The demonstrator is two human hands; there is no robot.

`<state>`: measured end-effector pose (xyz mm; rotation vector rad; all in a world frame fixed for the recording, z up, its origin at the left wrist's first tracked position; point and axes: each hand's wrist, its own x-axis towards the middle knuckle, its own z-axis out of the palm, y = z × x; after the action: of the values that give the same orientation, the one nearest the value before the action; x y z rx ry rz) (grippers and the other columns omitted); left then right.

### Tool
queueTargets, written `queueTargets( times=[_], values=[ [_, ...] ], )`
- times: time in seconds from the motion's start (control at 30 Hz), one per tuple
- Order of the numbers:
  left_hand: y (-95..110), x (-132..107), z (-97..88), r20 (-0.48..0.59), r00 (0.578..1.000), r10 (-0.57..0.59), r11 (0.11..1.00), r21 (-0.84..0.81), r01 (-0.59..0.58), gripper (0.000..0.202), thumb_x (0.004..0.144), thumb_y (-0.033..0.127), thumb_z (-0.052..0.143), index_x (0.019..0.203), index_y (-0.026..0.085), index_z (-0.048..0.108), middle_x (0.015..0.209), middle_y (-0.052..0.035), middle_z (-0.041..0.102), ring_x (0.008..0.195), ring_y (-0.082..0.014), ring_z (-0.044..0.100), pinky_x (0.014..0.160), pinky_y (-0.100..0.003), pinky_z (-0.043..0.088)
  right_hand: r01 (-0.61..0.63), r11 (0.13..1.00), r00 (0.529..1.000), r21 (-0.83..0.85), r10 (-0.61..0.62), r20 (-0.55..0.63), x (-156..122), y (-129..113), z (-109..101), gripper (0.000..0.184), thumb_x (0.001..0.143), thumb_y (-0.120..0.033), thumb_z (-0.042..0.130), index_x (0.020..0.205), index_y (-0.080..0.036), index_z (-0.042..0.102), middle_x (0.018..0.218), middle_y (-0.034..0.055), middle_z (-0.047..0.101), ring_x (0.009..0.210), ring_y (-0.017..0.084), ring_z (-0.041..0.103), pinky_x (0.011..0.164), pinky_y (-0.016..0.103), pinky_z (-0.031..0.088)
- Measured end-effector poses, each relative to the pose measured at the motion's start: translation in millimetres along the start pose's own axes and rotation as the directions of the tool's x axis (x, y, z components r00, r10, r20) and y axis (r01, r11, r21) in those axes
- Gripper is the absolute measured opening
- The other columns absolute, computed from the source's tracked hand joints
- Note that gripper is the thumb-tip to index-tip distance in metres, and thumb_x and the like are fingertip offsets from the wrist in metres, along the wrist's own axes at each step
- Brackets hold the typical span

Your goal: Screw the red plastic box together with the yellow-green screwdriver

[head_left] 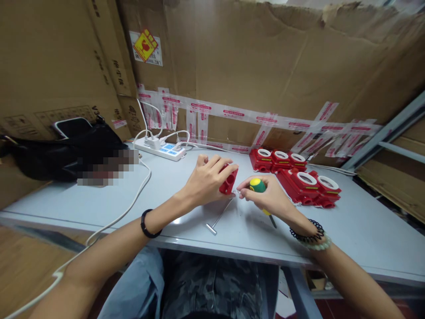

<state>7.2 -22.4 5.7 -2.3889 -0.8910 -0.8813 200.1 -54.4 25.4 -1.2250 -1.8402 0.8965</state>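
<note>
My left hand [210, 175] is wrapped round a small red box [229, 180] with a round opening, tilted on its edge just above the table. Much of the box is hidden behind the fingers. A screwdriver [258, 185] with a green and yellow handle lies in my right hand [270, 195], its dark blade pointing down toward me. The thumb and forefinger of that hand pinch close to the box, at a small light-coloured bit that I cannot make out. Between the hands, a thin metal T-shaped hammer [212, 228] rests on the table, its shaft reaching toward the box.
Several red boxes with white rings [307, 178] stand at the right on the grey-white table [186, 212]. A white power strip [162, 148] with plugs sits at the back left, its cable [139, 190] crossing the table. A black bag [66, 150] holding a phone [73, 127] lies left. Cardboard [232, 57] walls the back.
</note>
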Motion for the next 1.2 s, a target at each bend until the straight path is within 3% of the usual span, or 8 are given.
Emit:
queueTargets(
  times=[0.17, 0.3, 0.8, 1.2],
  values=[
    [2.4, -0.3, 0.2, -0.002, 1.000, 0.017, 1.000, -0.004, -0.017, 0.058, 0.071, 0.053, 0.069, 0.117, 0.018, 0.058, 0.116, -0.0118, 0.063, 0.098, -0.0284, 0.056, 0.079, -0.040, 0.026, -0.043, 0.999, 0.994, 0.025, 0.045, -0.099, 1.3, 0.8, 2.1, 0.012, 0.061, -0.014, 0.059, 0.072, -0.015, 0.062, 0.053, -0.0030, 0.059, 0.047, 0.009, 0.050, 0.045, 0.021, 0.038],
    [5.5, -0.9, 2.8, 0.006, 1.000, 0.021, 1.000, 0.021, -0.021, 0.054, 0.074, 0.049, 0.067, 0.117, 0.018, 0.057, 0.116, -0.0112, 0.063, 0.097, -0.0277, 0.056, 0.079, -0.040, 0.026, -0.021, 0.994, 0.999, 0.105, 0.026, -0.048, 1.7, 0.5, 6.9, 0.023, 0.059, -0.013, 0.058, 0.081, -0.019, 0.053, 0.054, -0.0058, 0.059, 0.049, 0.010, 0.053, 0.048, 0.021, 0.040],
    [13.2, 0.1, 6.1, 0.021, 0.998, 0.051, 0.995, 0.085, -0.052, 0.042, 0.082, 0.044, 0.058, 0.113, 0.016, 0.056, 0.113, -0.0110, 0.065, 0.095, -0.0260, 0.056, 0.077, -0.041, 0.026, 0.015, 0.989, 0.999, 0.147, -0.011, -0.031, 1.5, 5.4, 16.4, 0.026, 0.066, -0.016, 0.060, 0.086, -0.022, 0.043, 0.056, -0.0087, 0.056, 0.047, 0.010, 0.055, 0.049, 0.022, 0.045],
    [15.8, -0.4, 8.2, -0.004, 0.998, 0.057, 0.989, 0.134, -0.055, 0.037, 0.084, 0.044, 0.056, 0.107, 0.014, 0.057, 0.109, -0.0098, 0.065, 0.095, -0.0247, 0.056, 0.075, -0.039, 0.028, 0.062, 0.998, 0.985, -0.027, -0.066, -0.160, -1.6, 6.0, 19.8, 0.027, 0.066, -0.017, 0.060, 0.088, -0.021, 0.046, 0.059, -0.0078, 0.052, 0.047, 0.009, 0.052, 0.049, 0.022, 0.042]
  ],
)
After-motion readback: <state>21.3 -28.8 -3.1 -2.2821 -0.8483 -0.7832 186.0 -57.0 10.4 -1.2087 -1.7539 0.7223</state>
